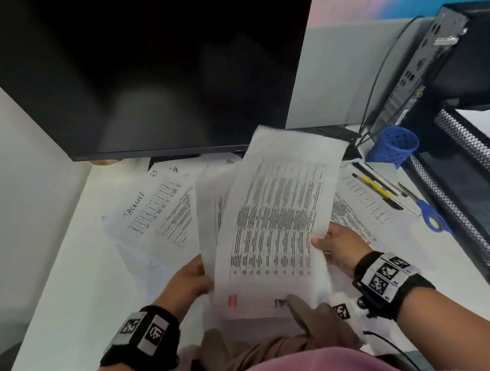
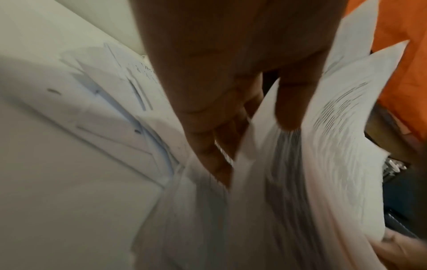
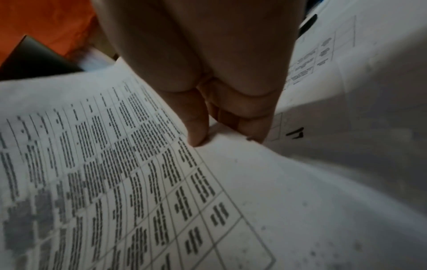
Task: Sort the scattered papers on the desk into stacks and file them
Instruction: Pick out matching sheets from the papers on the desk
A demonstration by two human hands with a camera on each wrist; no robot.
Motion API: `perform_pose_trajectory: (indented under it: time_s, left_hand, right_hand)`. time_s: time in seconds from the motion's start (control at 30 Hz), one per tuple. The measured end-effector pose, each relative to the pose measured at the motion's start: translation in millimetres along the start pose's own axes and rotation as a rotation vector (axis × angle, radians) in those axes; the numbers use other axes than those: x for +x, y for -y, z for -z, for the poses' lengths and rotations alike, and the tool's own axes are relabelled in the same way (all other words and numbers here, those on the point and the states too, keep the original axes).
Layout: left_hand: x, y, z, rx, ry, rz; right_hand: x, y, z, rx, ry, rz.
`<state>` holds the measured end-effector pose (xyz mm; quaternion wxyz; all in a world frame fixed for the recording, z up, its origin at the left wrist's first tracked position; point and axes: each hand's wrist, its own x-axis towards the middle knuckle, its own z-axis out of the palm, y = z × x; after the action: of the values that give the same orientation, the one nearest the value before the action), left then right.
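A bundle of printed sheets [image 1: 271,226] with dense tables is lifted above the desk in front of me. My left hand [image 1: 190,279] grips its left edge, thumb on top and fingers behind the sheets [image 2: 323,164]. My right hand [image 1: 336,247] pinches the right edge of the top sheet [image 3: 138,173], thumb on the printed face. More loose papers [image 1: 160,209] lie scattered flat on the white desk [image 1: 59,294] to the left, one handwritten, and other papers [image 1: 361,204] lie to the right under the pens.
A dark monitor [image 1: 147,77] stands close behind the papers. At the right are a black mesh file tray [image 1: 465,196], a computer case [image 1: 436,70], a blue pen cup [image 1: 395,146], pens [image 1: 377,188] and blue-handled scissors [image 1: 430,215]. A partition wall runs along the left.
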<state>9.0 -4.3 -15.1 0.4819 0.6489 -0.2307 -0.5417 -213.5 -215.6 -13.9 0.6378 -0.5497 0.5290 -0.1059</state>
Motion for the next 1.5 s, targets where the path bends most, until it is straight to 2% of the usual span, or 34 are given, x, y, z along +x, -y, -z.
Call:
perform_pose_trajectory:
  time_s: [0.07, 0.17, 0.2, 0.3, 0.4, 0.43, 0.47, 0.5, 0.53, 0.57, 0.6, 0.67, 0.7, 0.77, 0.83, 0.9, 0.97, 1.03, 1.1, 1.17, 1.27, 1.3, 1.37, 1.43, 1.5]
  left_hand:
    - [-2, -5, 6, -0.107, 0.063, -0.015]
    - [-9, -18, 7, -0.295, 0.026, -0.091]
    - [-11, -23, 5, -0.295, 0.017, -0.094]
    - [-14, -32, 1, -0.031, -0.129, -0.051]
    - [-10, -35, -8, 0.052, -0.234, -0.026]
    - [-8, -31, -16, 0.081, -0.233, -0.007]
    - [-18, -21, -14, 0.161, -0.137, 0.0]
    - [-31, -12, -14, 0.279, -0.099, 0.045]
    - [-35, -11, -16, 0.33, -0.121, 0.199]
    - [-28, -8, -13, 0.298, -0.097, 0.13]
    - [-19, -12, -14, 0.154, -0.06, 0.031]
    - [-25, -25, -6, 0.04, 0.016, -0.04]
    - [-31, -23, 3, 0.034, 0.004, -0.055]
    - [-29, -24, -4, -0.034, 0.003, -0.03]
    - [-29, -30, -14, 0.041, 0.011, -0.05]
    - [-33, -37, -17, 0.055, -0.076, -0.042]
    - [-31, -35, -13, 0.029, -0.254, -0.001]
    - [-28, -31, -6, 0.162, -0.38, -0.083]
    - [-28, -27, 2, 0.094, -0.514, -0.104]
    - [-28, -29, 7, 0.069, -0.583, -0.122]
    - [-26, -36, 5, 0.017, -0.607, -0.152]
    - [-22, -36, 4, -0.008, -0.607, -0.158]
    - [-16, -34, 0, -0.01, -0.602, -0.186]
    - [-13, -35, -4, -0.026, -0.626, -0.185]
    - [-9, -27, -1, -0.073, -0.58, -0.179]
  right_hand:
    - [-5, 2, 1, -0.099, -0.007, 0.035]
    - [-14, 6, -4, -0.154, 0.045, 0.068]
    - [-16, 7, -7, -0.178, 0.081, 0.074]
    - [-16, 13, -11, -0.405, 0.181, 0.088]
    - [-6, 15, -10, -0.686, 0.254, 0.146]
    - [3, 13, -5, -0.701, 0.198, 0.157]
    - [13, 10, 2, -0.665, 0.097, 0.148]
    - [21, 9, 9, -0.589, -0.023, 0.124]
    - [28, 7, 15, -0.495, -0.125, 0.095]
    - [34, 3, 20, -0.403, -0.178, 0.067]
    - [37, 0, 21, -0.33, -0.173, 0.037]
    - [34, -2, 13, -0.233, -0.057, -0.019]
    - [31, -2, 7, -0.283, -0.007, -0.031]
    - [28, 0, -7, -0.57, 0.071, -0.009]
    - [27, 0, -19, -0.787, 0.113, 0.039]
    - [28, -4, -23, -0.769, 0.095, 0.094]
    - [27, -8, -17, -0.603, 0.047, 0.117]
    - [26, -15, -3, -0.423, -0.012, 0.093]
    - [26, -21, 14, -0.32, -0.014, 0.077]
    - [21, -24, 22, -0.263, 0.013, 0.072]
    - [5, -19, 17, -0.142, 0.182, 0.086]
    - [3, -19, 12, -0.16, 0.272, 0.089]
    - [-1, -18, 1, -0.349, 0.411, 0.112]
    - [2, -20, -4, -0.548, 0.421, 0.152]
    - [10, -22, -1, -0.54, 0.343, 0.166]
